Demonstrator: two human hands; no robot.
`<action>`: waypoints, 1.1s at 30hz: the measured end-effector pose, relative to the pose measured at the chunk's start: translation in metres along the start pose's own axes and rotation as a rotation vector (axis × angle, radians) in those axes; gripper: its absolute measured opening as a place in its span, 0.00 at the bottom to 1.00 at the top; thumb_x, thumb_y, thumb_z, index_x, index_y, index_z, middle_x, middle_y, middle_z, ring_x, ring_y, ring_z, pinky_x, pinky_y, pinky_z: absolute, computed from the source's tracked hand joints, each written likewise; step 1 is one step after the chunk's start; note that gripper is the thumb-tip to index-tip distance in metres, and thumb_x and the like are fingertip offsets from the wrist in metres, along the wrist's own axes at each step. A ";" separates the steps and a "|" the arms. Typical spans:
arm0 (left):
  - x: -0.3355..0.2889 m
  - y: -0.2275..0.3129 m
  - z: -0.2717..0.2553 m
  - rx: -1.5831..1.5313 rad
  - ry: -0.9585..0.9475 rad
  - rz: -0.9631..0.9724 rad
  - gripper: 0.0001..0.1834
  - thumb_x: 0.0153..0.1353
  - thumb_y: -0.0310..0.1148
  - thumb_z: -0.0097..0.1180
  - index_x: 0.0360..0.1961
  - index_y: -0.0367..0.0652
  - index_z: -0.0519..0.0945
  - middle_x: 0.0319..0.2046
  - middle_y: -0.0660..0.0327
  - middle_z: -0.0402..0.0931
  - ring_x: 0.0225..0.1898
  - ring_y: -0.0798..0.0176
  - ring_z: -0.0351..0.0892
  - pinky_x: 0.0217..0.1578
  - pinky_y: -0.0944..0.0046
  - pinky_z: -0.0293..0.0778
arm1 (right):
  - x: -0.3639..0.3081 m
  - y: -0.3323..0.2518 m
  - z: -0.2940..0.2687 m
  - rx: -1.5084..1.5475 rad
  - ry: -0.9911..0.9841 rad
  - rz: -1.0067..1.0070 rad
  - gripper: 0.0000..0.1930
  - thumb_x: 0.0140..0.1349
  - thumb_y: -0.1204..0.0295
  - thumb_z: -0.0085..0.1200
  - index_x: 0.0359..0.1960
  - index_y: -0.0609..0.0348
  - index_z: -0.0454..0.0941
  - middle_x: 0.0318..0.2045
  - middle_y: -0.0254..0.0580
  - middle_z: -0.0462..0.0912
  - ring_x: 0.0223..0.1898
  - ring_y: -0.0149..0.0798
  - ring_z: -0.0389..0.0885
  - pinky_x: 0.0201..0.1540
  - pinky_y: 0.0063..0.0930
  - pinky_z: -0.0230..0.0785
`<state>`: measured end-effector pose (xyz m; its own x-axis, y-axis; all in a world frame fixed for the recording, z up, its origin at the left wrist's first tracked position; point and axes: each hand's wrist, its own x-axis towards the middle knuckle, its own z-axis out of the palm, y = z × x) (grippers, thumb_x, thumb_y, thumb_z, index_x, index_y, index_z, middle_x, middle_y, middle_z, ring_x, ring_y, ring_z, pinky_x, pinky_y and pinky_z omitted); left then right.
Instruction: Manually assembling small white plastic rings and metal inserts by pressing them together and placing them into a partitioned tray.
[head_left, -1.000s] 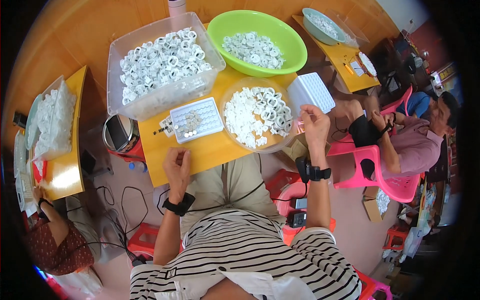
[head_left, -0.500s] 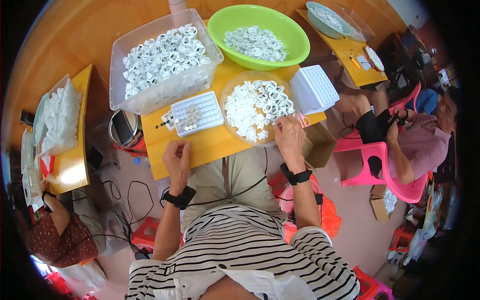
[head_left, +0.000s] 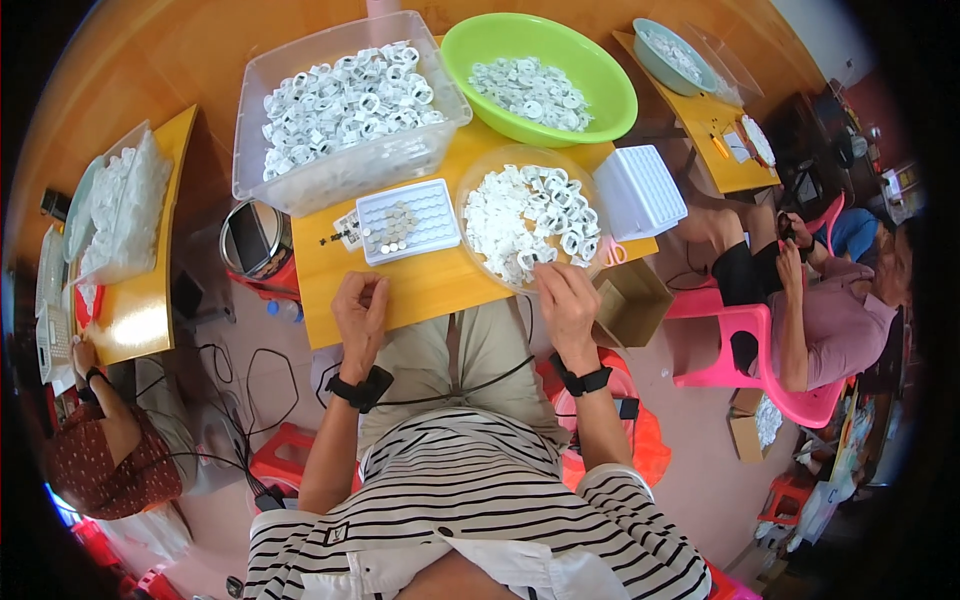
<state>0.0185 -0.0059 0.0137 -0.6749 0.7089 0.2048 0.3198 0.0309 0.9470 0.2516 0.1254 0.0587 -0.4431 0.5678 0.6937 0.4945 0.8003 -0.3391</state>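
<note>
My right hand (head_left: 568,308) reaches over the near rim of a shallow round tray (head_left: 470,258), its fingers pinched together. Its fingertips meet a white ring-shaped plastic part (head_left: 534,256); whether they grip it I cannot make out. Small white plastic pieces (head_left: 497,212) heap on the tray's left side, with several white rings (head_left: 578,226) on the right. Above the table's front edge my left hand (head_left: 360,312) hovers with curled, closed fingers; anything inside them is hidden. Beyond it lies a white tray (head_left: 440,226) holding small silvery discs (head_left: 393,228).
Behind stand a clear bin (head_left: 300,195) of white rings and a green basin (head_left: 625,95) of white parts. A stack of white trays (head_left: 640,190) and pink-handled scissors (head_left: 614,254) flank the round tray. People sit at left and right; an open carton (head_left: 632,305) is beside the table.
My right hand has moved left along the round tray's near rim, its fingertips now at a white ring. My left hand stays nearly still. The whole view has shifted slightly.
</note>
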 end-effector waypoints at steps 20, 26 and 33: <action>-0.010 0.068 0.013 -0.789 -0.433 -0.463 0.10 0.55 0.25 0.55 0.39 0.37 0.77 0.34 0.62 0.77 0.34 0.72 0.76 0.34 0.73 0.75 | 0.007 -0.082 0.009 0.503 -0.096 0.025 0.11 0.46 0.85 0.57 0.34 0.66 0.77 0.28 0.45 0.78 0.29 0.40 0.79 0.30 0.25 0.72; -0.014 0.066 0.017 -0.729 -0.300 -0.396 0.08 0.53 0.24 0.58 0.35 0.38 0.76 0.33 0.61 0.77 0.33 0.71 0.77 0.33 0.71 0.77 | 0.001 -0.090 0.017 0.933 -0.214 0.650 0.08 0.54 0.81 0.55 0.37 0.66 0.76 0.26 0.38 0.79 0.29 0.25 0.76 0.28 0.18 0.71; -0.017 0.066 0.015 -0.731 -0.341 -0.489 0.10 0.53 0.27 0.59 0.36 0.38 0.75 0.32 0.62 0.76 0.32 0.71 0.78 0.33 0.72 0.77 | 0.012 -0.081 0.019 1.105 -0.338 0.943 0.06 0.58 0.78 0.52 0.35 0.68 0.76 0.25 0.39 0.80 0.23 0.26 0.77 0.26 0.17 0.72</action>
<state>0.0610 -0.0058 0.0688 -0.3560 0.9057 -0.2301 -0.5220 0.0115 0.8529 0.1926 0.0709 0.0822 -0.5150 0.8395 -0.1731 -0.0431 -0.2271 -0.9729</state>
